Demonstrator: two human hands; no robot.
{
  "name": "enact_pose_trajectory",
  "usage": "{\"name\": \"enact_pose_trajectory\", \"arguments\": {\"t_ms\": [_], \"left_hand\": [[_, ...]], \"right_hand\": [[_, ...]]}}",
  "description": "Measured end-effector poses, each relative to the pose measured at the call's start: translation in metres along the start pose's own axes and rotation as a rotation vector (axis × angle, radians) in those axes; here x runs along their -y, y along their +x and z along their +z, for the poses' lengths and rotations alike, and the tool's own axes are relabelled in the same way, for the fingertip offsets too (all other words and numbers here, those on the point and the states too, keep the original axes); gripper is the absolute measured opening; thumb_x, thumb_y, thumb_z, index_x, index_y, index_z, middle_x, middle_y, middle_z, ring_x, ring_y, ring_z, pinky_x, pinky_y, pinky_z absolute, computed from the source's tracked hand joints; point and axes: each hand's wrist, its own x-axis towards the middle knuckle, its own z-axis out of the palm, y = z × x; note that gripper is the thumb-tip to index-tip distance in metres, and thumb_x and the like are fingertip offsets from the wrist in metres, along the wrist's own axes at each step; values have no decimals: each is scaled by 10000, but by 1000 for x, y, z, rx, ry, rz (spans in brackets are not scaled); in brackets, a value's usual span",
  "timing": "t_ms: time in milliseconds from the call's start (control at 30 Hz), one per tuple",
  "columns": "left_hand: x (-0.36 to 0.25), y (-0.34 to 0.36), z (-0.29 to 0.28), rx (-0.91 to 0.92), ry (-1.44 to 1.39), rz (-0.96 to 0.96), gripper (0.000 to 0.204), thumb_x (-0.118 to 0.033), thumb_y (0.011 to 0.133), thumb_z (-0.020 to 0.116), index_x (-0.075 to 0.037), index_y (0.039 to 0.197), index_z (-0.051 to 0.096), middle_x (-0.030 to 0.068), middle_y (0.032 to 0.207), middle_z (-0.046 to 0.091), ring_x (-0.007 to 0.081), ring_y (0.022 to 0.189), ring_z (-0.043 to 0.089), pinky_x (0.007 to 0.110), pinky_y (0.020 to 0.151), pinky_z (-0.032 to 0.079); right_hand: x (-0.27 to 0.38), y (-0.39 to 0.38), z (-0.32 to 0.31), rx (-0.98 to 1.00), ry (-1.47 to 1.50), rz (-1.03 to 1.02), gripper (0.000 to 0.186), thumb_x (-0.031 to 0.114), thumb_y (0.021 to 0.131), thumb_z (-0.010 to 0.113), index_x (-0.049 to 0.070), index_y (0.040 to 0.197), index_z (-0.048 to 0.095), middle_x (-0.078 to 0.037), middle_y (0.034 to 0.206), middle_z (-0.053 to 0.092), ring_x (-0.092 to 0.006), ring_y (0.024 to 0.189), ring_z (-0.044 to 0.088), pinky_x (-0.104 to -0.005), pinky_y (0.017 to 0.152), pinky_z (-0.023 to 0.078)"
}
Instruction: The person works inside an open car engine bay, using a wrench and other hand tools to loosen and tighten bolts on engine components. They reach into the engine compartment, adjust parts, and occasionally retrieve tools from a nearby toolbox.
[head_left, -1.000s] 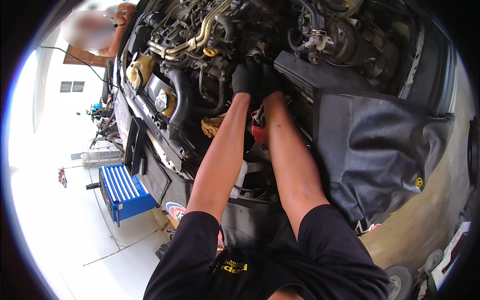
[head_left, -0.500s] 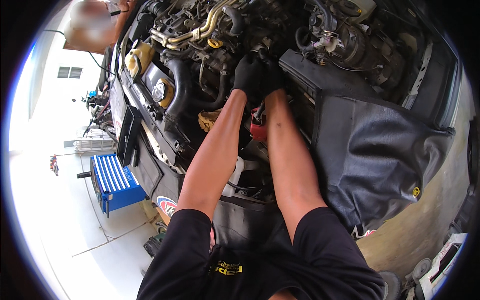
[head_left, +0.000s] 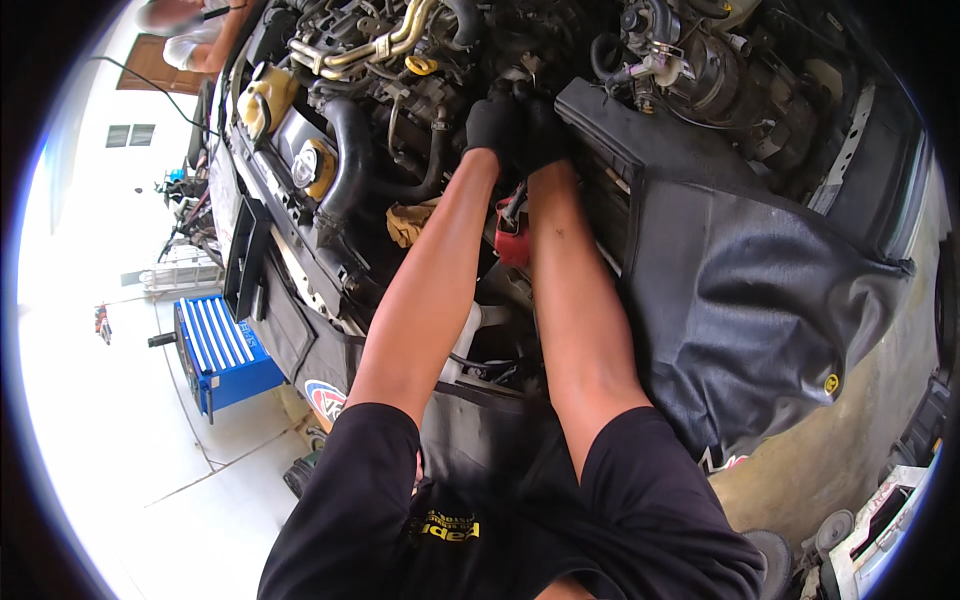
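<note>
Both my arms reach forward into a car's engine bay. My left hand (head_left: 490,124), in a black glove, is closed with its knuckles up beside the dark engine parts. Right against it is my right hand (head_left: 539,136), also gloved in black, its fingers curled in at the same spot. Whatever the fingertips grip is hidden by the gloves and shadow. Just beyond them sits a small metal bracket-like part (head_left: 524,64). Below my wrists, between the forearms, lies a red object (head_left: 511,240) with a dark rod-like piece at its top. A crumpled brown cloth or paper (head_left: 407,224) rests left of my left forearm.
Left are a black hose (head_left: 346,165), a yellowed reservoir (head_left: 266,98) and a yellow dipstick ring (head_left: 421,66). A black fender cover (head_left: 760,290) drapes the right side. A blue tool chest (head_left: 225,350) stands at left. Another person's arm (head_left: 205,50) shows at upper left.
My view has shifted slightly, and both hands sit a little farther forward at the same engine spot. The other person's arm shows more at upper left.
</note>
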Motion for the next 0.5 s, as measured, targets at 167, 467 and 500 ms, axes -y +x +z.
{"name": "enact_pose_trajectory", "arguments": {"t_ms": [167, 467, 500], "left_hand": [[-61, -44, -35, -60, 39, -205, 544, -383, 920, 546, 136, 1071, 613, 359, 1040, 648, 435, 1010, 657, 473, 811, 500], [-108, -32, -18, 72, -322, -188, 517, -368, 908, 547, 130, 991, 657, 316, 941, 681, 404, 957, 682, 450, 744, 496], [-94, -34, -21, 38, -220, -187, 508, -367, 916, 532, 116, 1002, 661, 313, 957, 680, 409, 968, 676, 453, 751, 498]], "right_hand": [[0, 34, -19, 15, -29, 70, 223, 290, 955, 563, 84, 960, 648, -116, 885, 677, -261, 829, 622, -388, 803, 513], [91, 98, -51, -66, -401, -141, 263, 323, 965, 539, 95, 1024, 656, -110, 959, 683, -222, 859, 602, -371, 806, 491], [78, 86, -58, 163, -216, 88, 299, 347, 997, 494, 89, 1013, 645, -136, 978, 696, -236, 909, 628, -389, 883, 484]]}}
